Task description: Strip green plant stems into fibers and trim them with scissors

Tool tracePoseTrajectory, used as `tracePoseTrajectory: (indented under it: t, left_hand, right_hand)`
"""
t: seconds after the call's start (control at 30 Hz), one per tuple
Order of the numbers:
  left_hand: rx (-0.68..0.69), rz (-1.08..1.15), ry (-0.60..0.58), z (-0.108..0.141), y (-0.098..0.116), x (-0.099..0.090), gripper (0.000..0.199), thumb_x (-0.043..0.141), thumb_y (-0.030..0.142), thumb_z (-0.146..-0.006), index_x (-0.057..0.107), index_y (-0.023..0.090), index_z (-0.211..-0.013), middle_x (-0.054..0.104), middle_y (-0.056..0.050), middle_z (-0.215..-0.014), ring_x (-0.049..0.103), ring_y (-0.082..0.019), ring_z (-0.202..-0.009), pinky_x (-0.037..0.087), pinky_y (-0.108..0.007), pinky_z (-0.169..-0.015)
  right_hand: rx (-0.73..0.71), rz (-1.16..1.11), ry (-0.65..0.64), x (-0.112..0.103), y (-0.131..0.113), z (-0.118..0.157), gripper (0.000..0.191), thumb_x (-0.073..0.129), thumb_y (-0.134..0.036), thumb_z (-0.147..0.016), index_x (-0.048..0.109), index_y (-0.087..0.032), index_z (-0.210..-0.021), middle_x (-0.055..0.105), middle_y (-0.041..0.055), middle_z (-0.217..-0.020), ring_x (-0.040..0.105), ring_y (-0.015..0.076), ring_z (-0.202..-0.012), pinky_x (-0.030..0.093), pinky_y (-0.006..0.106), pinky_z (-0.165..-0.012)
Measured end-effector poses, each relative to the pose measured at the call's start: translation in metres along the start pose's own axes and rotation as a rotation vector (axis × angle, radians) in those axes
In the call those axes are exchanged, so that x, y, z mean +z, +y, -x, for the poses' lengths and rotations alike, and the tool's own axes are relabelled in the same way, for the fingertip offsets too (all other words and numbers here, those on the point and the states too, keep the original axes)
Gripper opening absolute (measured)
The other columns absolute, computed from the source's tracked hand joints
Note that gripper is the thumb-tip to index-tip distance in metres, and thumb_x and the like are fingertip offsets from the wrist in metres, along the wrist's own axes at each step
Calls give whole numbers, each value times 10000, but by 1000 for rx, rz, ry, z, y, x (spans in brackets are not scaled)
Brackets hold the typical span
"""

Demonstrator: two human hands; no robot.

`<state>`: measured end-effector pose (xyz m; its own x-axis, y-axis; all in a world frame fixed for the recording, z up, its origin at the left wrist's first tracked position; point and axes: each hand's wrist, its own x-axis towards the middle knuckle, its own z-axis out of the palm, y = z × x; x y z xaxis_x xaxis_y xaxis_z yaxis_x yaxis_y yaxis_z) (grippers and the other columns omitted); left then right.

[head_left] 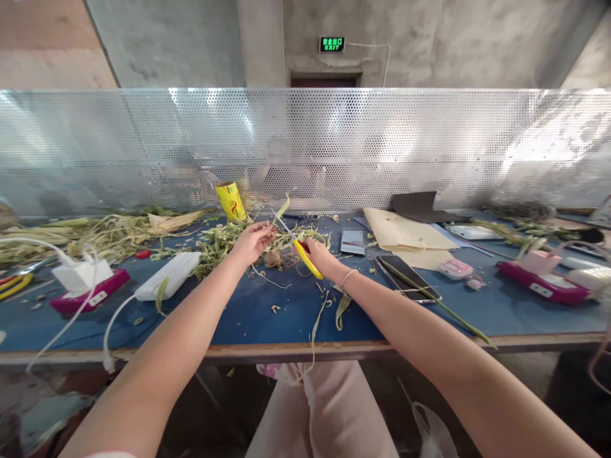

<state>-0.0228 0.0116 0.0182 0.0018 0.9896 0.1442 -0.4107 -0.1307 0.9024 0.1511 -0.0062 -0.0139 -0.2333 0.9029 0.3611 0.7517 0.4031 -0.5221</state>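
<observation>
My right hand (pixel 315 252) grips yellow-handled scissors (pixel 309 259), their blades pointing up and left toward my other hand. My left hand (pixel 258 240) is closed in a pinch over the plant heap, and a narrow pale green leaf (pixel 284 205) rises from its fingertips, close to the scissor tips. Whether the blades touch the leaf I cannot tell. Beneath and around both hands lies a loose pile of green and dried plant trimmings (pixel 217 247). A yellow tube (pixel 231 201) stands tilted just behind the pile.
On the left are more dried stalks (pixel 102 232), a white adapter (pixel 169 275) and a magenta power strip (pixel 90 292). Toward the right lie a phone (pixel 405 278), brown paper (pixel 405 229), a pink case (pixel 456 268) and another power strip (pixel 539 283). A perforated metal screen (pixel 329 140) closes the table's back.
</observation>
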Motion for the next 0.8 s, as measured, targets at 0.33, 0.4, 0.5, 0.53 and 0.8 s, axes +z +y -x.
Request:
tracePoseTrajectory:
  t: [0.33,0.4,0.5,0.53,0.8]
  left_hand:
    - [73,69,45,-3,0,-2,146,550,-15,-654,557,122,-703,610,-11,-581,570,-70,-527,458,-179,-549]
    - [98,84,66,-5,2,-4,163,547,-27,-640,565,125,-696,587,7,-558,545,-58,-499,438,-170,-524]
    - [114,95,106,-9,4,-7,171,548,-33,-628,567,130,-679,555,23,-532,518,-47,-478,416,-161,-502]
    - [115,98,115,-9,5,-8,169,547,-32,-630,566,130,-674,546,25,-525,513,-45,-477,413,-160,-501]
    - [133,125,114,-11,5,-11,150,567,-17,-626,550,131,-647,552,26,-548,509,-36,-494,419,-149,-509]
  right_hand:
    - [11,-34,32,1,8,1,356,392,-528,-790,473,-181,-775,595,60,-767,537,153,-677,373,243,-588]
    - [-18,-23,38,-1,14,1,375,402,-551,-773,455,-181,-808,589,59,-781,535,158,-688,377,252,-599]
    - [-83,-51,13,-3,20,0,380,409,-542,-770,421,-176,-875,580,56,-796,538,162,-704,388,263,-622]
    - [-93,-54,0,-3,21,0,381,406,-539,-772,412,-176,-886,578,56,-795,539,164,-706,391,267,-630]
    - [-87,2,-71,-5,14,6,445,367,-612,-759,392,-183,-876,586,83,-803,556,194,-712,395,277,-617]
